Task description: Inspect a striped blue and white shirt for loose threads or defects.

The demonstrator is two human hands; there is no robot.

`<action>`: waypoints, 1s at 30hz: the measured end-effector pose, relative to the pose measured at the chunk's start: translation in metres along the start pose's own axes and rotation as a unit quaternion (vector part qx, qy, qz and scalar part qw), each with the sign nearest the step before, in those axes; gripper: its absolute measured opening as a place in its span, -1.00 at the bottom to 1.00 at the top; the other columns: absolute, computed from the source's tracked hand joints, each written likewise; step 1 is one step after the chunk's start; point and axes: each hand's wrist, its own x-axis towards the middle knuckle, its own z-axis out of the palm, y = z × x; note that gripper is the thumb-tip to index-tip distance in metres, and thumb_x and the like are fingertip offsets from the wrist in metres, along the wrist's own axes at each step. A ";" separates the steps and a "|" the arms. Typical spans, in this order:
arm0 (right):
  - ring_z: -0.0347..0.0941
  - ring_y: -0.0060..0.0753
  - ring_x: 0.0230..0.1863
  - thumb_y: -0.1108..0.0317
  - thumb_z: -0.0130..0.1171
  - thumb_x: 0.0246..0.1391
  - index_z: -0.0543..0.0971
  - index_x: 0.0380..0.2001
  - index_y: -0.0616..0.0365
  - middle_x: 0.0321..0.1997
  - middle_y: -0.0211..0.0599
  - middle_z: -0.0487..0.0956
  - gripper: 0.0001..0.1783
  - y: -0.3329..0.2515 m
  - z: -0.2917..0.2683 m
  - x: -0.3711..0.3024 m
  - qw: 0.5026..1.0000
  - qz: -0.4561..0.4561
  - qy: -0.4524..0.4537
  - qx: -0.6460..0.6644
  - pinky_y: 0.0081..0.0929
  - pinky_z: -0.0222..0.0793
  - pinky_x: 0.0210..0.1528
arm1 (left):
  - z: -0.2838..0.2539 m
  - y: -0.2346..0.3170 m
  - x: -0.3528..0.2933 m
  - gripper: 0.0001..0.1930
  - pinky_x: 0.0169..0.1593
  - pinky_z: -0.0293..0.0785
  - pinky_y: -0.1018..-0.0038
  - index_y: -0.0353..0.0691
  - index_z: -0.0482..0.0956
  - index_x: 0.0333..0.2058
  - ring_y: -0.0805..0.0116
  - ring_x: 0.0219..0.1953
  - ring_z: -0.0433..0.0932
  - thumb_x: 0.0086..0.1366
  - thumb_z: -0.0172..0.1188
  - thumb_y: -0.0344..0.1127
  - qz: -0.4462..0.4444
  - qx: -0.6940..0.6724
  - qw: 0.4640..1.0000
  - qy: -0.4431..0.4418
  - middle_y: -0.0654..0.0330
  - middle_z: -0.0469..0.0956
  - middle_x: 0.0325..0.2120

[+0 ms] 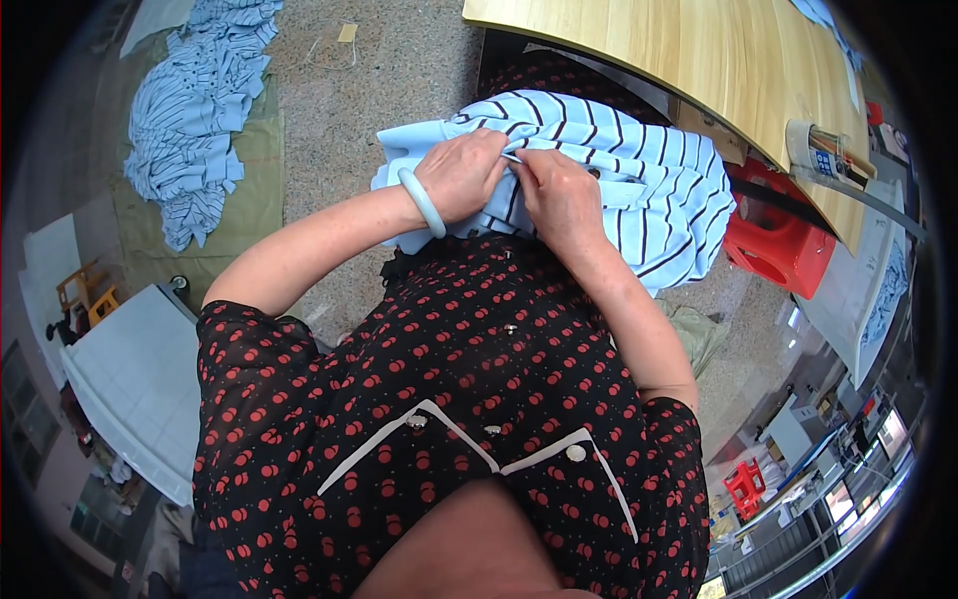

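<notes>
Across my lap lies a light blue shirt [664, 165] with dark stripes, bunched in loose folds. My left hand [464, 172], with a pale bangle [422, 203] on its wrist, is closed on the cloth near the middle of the shirt. Right beside it my right hand [561, 195] pinches the fabric, thumb and forefinger together, the fingertips of both hands nearly meeting. A small light-coloured bit shows between them, too small to name. Dark buttons sit on the shirt near my right hand. The cloth under my palms is hidden.
A wooden table [639, 40] stands ahead to the right, bearing a white cup-like container [813, 148] of tools. Under its edge is a red plastic stool [773, 250]. At the far left, a heap of striped shirts [190, 130] lies on a greenish cloth [261, 190] on the speckled floor.
</notes>
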 end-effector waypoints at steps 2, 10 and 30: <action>0.45 -0.15 -0.47 0.44 0.11 -0.12 0.52 -0.45 0.23 -0.51 -0.13 0.51 -0.88 0.001 0.002 0.001 1.000 0.006 0.002 0.009 -0.37 0.36 -0.42 | -0.002 0.003 0.001 -0.83 -0.31 0.33 0.14 -0.37 0.34 -0.40 -0.08 -0.37 0.43 0.10 -0.07 -0.37 -0.016 0.004 1.000 -0.005 -0.12 0.42 -0.48; 0.46 -0.11 -0.46 0.48 0.08 -0.10 0.51 -0.44 0.29 -0.50 -0.06 0.50 -0.88 0.001 0.005 -0.003 0.997 0.036 0.000 0.075 -0.38 0.36 -0.41 | 0.001 0.002 0.000 -0.86 -0.40 0.32 0.11 -0.35 0.36 -0.45 -0.09 -0.49 0.43 0.08 -0.09 -0.38 -0.032 -0.015 0.999 0.025 -0.10 0.44 -0.57; 0.44 -0.14 -0.45 0.55 0.03 -0.10 0.47 -0.40 0.29 -0.46 -0.08 0.49 -0.87 0.010 0.009 -0.006 0.991 0.017 0.007 0.133 -0.43 0.34 -0.39 | -0.009 -0.005 -0.001 -0.91 -0.38 0.31 0.18 -0.30 0.35 -0.49 -0.02 -0.45 0.42 0.06 -0.08 -0.40 0.041 -0.064 0.997 -0.022 -0.02 0.41 -0.57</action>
